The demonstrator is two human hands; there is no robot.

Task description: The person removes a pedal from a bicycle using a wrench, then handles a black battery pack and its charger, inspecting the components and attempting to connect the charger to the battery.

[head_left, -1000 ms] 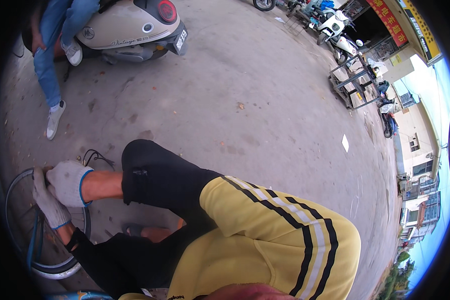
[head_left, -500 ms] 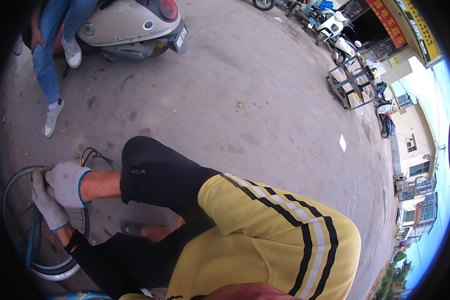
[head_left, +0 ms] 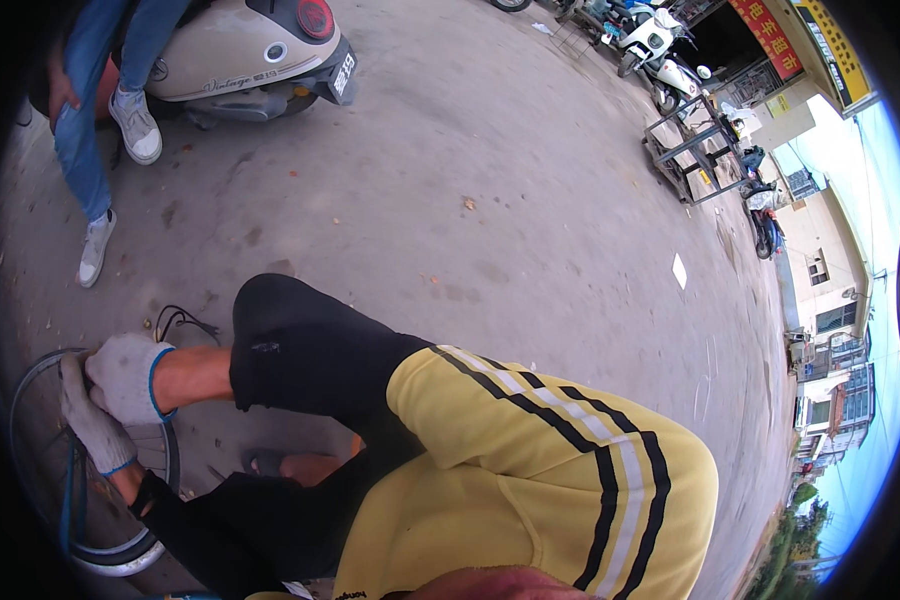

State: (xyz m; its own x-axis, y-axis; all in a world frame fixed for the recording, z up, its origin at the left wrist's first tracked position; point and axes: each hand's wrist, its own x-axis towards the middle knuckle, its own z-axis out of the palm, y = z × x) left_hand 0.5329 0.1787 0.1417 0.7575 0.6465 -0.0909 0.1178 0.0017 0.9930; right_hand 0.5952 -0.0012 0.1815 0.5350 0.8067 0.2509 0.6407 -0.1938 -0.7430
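A bicycle wheel [head_left: 173,462] with a grey rim and thin spokes is at the lower left. At its upper edge, both my hands work in whitish knit gloves with blue cuffs. My left hand [head_left: 92,425] lies along the wheel with its fingers closed at the rim. Beside it, touching it, my right hand [head_left: 128,378] is closed in a fist shape at the same spot; its fingertips are hidden. A blue-green bar [head_left: 67,500] crosses the wheel below my left hand. A black cord-like loop [head_left: 182,318] lies on the ground just beyond my right hand.
A person in jeans [head_left: 88,150] sits on a beige scooter [head_left: 230,50] at the upper left. My sandalled foot [head_left: 265,462] is near the wheel. A metal frame cart [head_left: 695,150] and parked white scooters [head_left: 650,40] stand far right. White paper [head_left: 679,271] lies on the pavement.
The view has shifted slightly, so the scooter and the far street sit a little further left and higher. Both hands stay together at the wheel's upper edge.
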